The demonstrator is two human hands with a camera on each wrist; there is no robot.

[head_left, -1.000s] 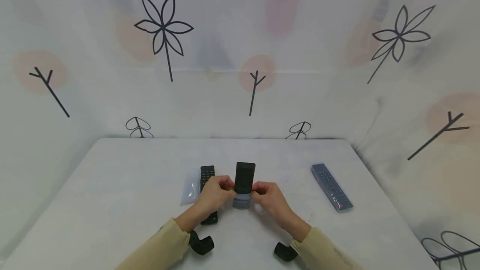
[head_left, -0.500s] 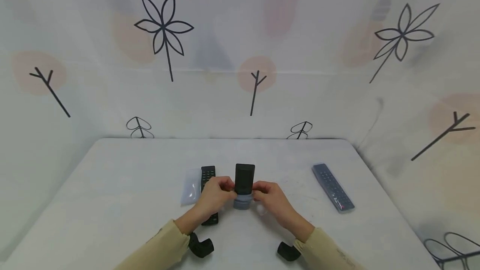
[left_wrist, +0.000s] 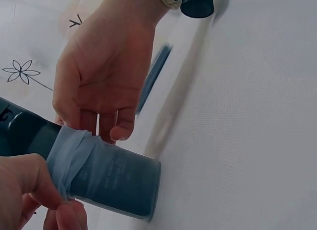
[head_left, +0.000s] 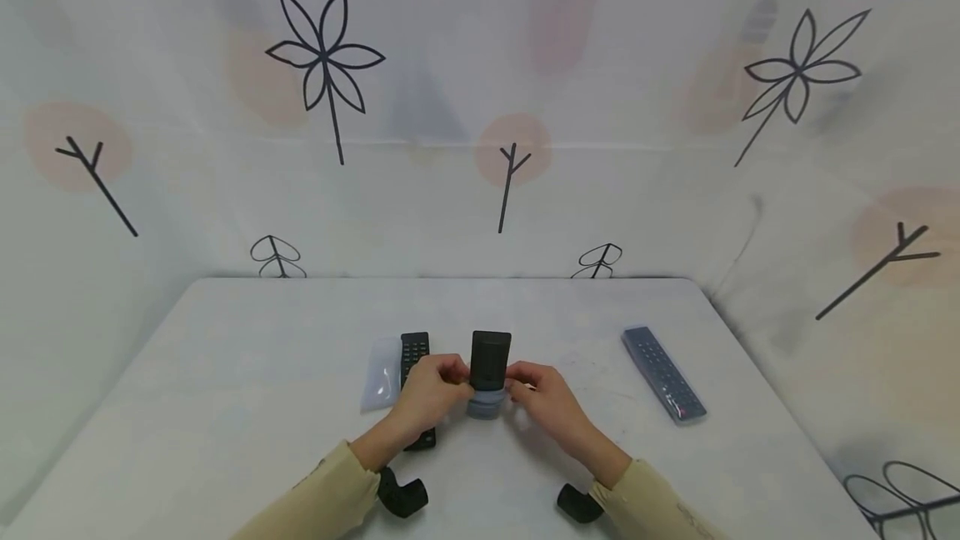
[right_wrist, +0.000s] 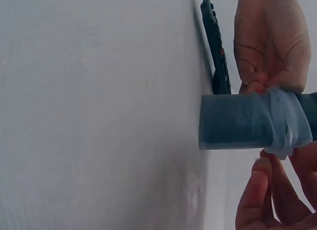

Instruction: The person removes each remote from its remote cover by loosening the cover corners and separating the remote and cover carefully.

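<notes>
A black remote control (head_left: 491, 361) stands on end at the table's middle, its lower part inside a clear plastic sleeve (head_left: 486, 404). The sleeve's upper edge is bunched in folds around the remote, plain in both wrist views. My left hand (head_left: 431, 386) pinches the bunched plastic (left_wrist: 67, 156) on the left side between thumb and fingers. From the right, my right hand (head_left: 551, 407) pinches the same folds (right_wrist: 287, 121) with curled fingers. Printing on the remote's back shows through the sleeve in the left wrist view.
Partly under my left hand lies another black remote (head_left: 415, 348), beside a flat clear plastic sleeve (head_left: 382, 373). A sleeved remote (head_left: 663, 375) lies at right. Black curved pieces (head_left: 405, 497) show by both cuffs. A patterned cloth (head_left: 420, 207) hangs behind the white table (head_left: 247, 390).
The upright remote's top has come down slightly toward the sleeve. Both hands keep their pinch on the folds, the right hand having moved only a little.
</notes>
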